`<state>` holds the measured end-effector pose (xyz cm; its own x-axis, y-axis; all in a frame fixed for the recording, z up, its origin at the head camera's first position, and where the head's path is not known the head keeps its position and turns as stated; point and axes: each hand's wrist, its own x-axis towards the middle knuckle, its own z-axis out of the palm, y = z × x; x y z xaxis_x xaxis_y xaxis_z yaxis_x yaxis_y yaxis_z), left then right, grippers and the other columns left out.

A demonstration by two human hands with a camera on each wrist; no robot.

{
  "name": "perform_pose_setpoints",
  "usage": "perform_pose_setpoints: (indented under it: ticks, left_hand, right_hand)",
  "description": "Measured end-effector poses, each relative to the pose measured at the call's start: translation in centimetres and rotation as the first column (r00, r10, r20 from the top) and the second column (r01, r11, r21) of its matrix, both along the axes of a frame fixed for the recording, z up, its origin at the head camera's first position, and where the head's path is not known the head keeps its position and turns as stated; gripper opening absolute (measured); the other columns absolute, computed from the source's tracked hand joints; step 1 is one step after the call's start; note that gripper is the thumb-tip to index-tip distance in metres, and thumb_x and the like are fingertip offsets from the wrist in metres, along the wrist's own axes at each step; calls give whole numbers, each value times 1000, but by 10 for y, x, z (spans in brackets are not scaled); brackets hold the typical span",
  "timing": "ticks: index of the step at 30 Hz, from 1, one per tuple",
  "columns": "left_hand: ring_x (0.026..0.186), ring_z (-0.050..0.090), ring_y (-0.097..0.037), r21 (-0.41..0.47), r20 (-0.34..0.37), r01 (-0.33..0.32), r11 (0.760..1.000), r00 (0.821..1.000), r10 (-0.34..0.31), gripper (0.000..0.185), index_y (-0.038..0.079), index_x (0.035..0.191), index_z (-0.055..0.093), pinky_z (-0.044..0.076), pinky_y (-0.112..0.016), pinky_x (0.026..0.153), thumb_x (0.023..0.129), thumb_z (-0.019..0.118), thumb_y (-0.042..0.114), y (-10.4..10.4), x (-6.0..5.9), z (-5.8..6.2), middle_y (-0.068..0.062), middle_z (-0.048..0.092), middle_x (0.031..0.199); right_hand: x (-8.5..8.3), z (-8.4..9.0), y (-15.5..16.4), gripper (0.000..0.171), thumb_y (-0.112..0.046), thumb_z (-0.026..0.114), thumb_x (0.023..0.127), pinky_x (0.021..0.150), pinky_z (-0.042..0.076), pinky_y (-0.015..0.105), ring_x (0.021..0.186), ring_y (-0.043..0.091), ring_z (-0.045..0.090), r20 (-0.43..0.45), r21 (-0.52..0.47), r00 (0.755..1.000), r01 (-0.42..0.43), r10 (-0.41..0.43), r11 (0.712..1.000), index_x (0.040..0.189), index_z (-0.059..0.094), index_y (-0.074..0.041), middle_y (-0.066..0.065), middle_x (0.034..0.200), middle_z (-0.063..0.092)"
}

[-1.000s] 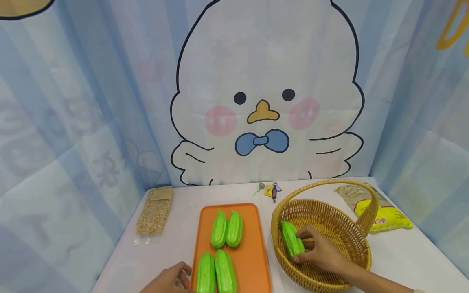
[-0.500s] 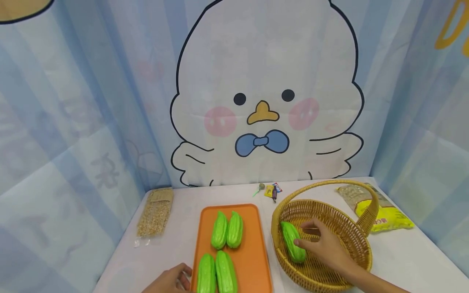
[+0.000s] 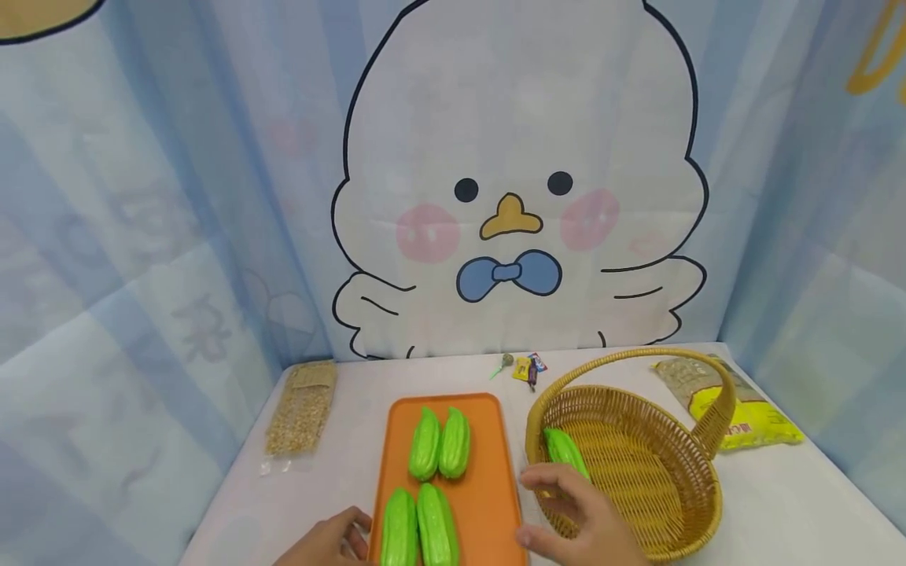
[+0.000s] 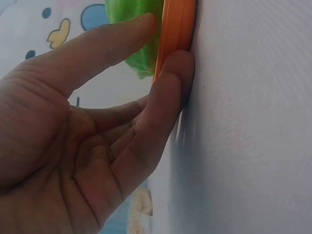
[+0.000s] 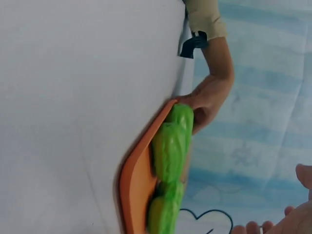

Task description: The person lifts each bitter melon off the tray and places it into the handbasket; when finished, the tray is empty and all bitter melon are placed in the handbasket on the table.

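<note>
1. Our right hand hovers over the gap between the orange tray and the near left rim of the basket. Its fingers are loosely spread and hold nothing.
2. One green gourd lies inside the basket against its left wall, just beyond our right fingers and apart from them.
3. Our left hand rests on the white table at the tray's near left edge. The left wrist view shows its fingers straight and pressed against the tray's rim, gripping nothing.
4. Four gourds lie on the tray in two pairs: a far pair side by side and touching, and a near pair beside our left hand.
5. The right wrist view shows the tray edge-on with gourds in a row on it, and the left hand at its end.
6. A clear bag of grain lies left of the tray, a yellow packet lies behind the basket's handle, and small sweets sit near the back curtain.
</note>
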<state>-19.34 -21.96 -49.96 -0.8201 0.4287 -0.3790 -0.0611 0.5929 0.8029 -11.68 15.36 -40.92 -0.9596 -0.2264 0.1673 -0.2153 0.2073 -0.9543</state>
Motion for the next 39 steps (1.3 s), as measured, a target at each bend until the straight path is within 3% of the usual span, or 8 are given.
perform_pose_setpoints:
  ticks: [4, 8, 11, 14, 17, 23, 31, 39]
  left_hand:
    - [76, 62, -23, -5, 4, -6, 1000, 1000, 6, 56, -4, 117, 56, 52, -40, 69, 79, 85, 27, -3, -6, -14, -8, 59, 86]
    - [76, 62, -25, 29, 24, -13, 999, 1000, 12, 62, -2, 118, 56, 52, -41, 69, 75, 88, 31, -13, -18, -41, -8, 60, 87]
    - [77, 62, -25, 47, 38, -8, 999, 999, 7, 67, 1, 118, 57, 52, -42, 69, 71, 89, 38, -20, -27, -58, -8, 61, 88]
    - [77, 62, -26, 46, 25, 3, 999, 1000, -4, 68, 1, 118, 57, 51, -42, 68, 72, 89, 41, -23, -31, -66, -8, 61, 88]
    - [77, 62, -25, 51, 25, 0, 999, 1000, -1, 65, 1, 119, 57, 51, -41, 68, 75, 87, 38, -22, -30, -64, -8, 61, 88]
    - [77, 62, -25, 58, 27, -1, 998, 1000, -1, 65, -1, 119, 56, 52, -40, 68, 75, 88, 35, -20, -26, -59, -9, 60, 88]
    - [75, 62, -22, 22, 16, 4, 1000, 1000, -5, 59, -4, 118, 55, 52, -38, 68, 77, 86, 25, -10, -14, -31, -7, 60, 87]
    - [76, 62, -25, 68, 8, 13, 998, 1000, -13, 65, 0, 118, 57, 52, -40, 67, 72, 89, 34, -22, -27, -62, -8, 61, 87]
  right_hand:
    - [-6, -23, -10, 47, -15, 74, 91, 94, 48, 41, 122, 26, 52, 20, -61, 983, -183, 185, 981, 134, 56, -8, 15, 134, 51]
    - [-39, -90, -12, 61, -24, 75, 90, 94, 47, 48, 127, 35, 47, 53, -76, 939, -335, 339, 939, 145, 49, -19, 9, 141, 46]
    - [-66, -142, -16, 67, -27, 78, 88, 92, 49, 48, 127, 27, 49, 123, -45, 919, -372, 374, 927, 146, 47, -31, 2, 145, 44]
    - [-79, -163, -26, 69, -29, 82, 84, 90, 50, 51, 123, 25, 53, 172, 10, 922, -353, 347, 935, 144, 49, -37, 1, 145, 45]
    - [-79, -154, -37, 68, -31, 84, 81, 89, 49, 55, 120, 32, 56, 199, 25, 925, -336, 325, 941, 140, 53, -38, 7, 145, 45]
    - [-61, -101, -52, 67, -26, 83, 83, 90, 47, 56, 120, 42, 54, 109, 107, 919, -391, 380, 914, 143, 53, -17, 18, 142, 48]
    - [-50, -89, -64, 66, -20, 85, 80, 87, 51, 36, 111, 20, 61, 162, 41, 925, -355, 344, 934, 138, 57, -11, 9, 133, 58]
    - [-51, -92, -68, 62, -20, 84, 81, 78, 51, 31, 101, 12, 63, 197, 47, 916, -364, 348, 930, 137, 58, -13, 4, 129, 62]
